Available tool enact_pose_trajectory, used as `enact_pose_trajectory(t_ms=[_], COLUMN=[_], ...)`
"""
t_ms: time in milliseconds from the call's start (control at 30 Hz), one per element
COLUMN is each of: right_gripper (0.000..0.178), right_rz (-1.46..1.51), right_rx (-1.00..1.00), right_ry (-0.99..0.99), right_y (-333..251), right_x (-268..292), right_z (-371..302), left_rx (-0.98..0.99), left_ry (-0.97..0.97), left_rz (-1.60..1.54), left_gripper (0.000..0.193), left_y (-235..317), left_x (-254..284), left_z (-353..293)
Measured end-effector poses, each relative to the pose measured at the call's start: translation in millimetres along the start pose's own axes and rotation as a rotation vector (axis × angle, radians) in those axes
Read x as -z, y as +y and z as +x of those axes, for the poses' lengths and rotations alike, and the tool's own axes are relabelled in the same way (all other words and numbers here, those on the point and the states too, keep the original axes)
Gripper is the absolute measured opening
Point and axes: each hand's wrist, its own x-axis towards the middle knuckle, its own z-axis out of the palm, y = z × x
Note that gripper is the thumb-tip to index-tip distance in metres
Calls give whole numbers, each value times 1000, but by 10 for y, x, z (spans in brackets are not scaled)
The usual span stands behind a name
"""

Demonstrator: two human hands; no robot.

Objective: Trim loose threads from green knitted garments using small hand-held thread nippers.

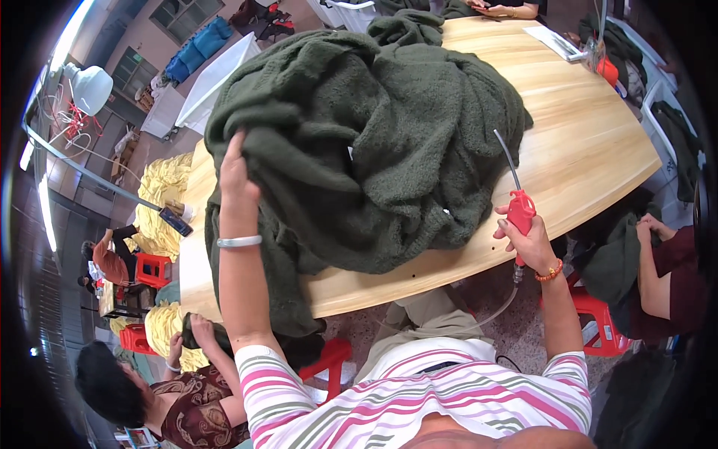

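A large, bunched pile of dark green knitted fabric (pixel 441 135) covers much of the wooden table (pixel 591 142) in front of me. My left hand (pixel 238 179) is against the pile's left side, one finger stretched up along the cloth and the thumb apart; the other fingers are largely hidden. Closed around a red air blow gun (pixel 521 213) is my right hand (pixel 529 243). The gun's long, thin metal nozzle points up and to the left, beside the pile's right edge. From its lower end a clear hose (pixel 497 314) curves down across my lap.
At lower left, a seated person (pixel 194 396) handles dark cloth. Another person (pixel 673 262) sits at right with green cloth, and hands show at the far edge. Yellow fabric (pixel 161 202), a phone on an arm (pixel 176 221) and red stools (pixel 602 322) surround the table.
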Motion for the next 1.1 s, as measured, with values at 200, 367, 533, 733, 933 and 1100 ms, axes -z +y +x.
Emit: enact_pose_trajectory(t_ms=[200, 367, 533, 733, 933, 1100], right_gripper=[29, 29, 28, 30, 31, 50], right_rz=[68, 24, 9, 16, -51, -5], right_rx=[122, 55, -24, 50, -1, 158], right_ry=[148, 189, 229, 301, 513, 231], right_y=[-232, -232, -51, -153, 34, -300], right_x=[177, 283, 381, 275, 687, 495], right_z=[-21, -189, -161, -72, -333, -481], left_rx=[-205, -232, -353, -428, -513, -337], left_ry=[-966, -1007, -436, -375, -771, -905], left_rz=[966, 1091, 1111, 1142, 1261, 1307], left_gripper=[65, 39, 28, 49, 59, 60], left_y=[-1100, -1523, -1441, -1647, -1952, -2369], left_x=[-1602, -1231, -644, -253, -671, -742], left_z=[-920, -1053, -1081, -1227, -1774, -1807])
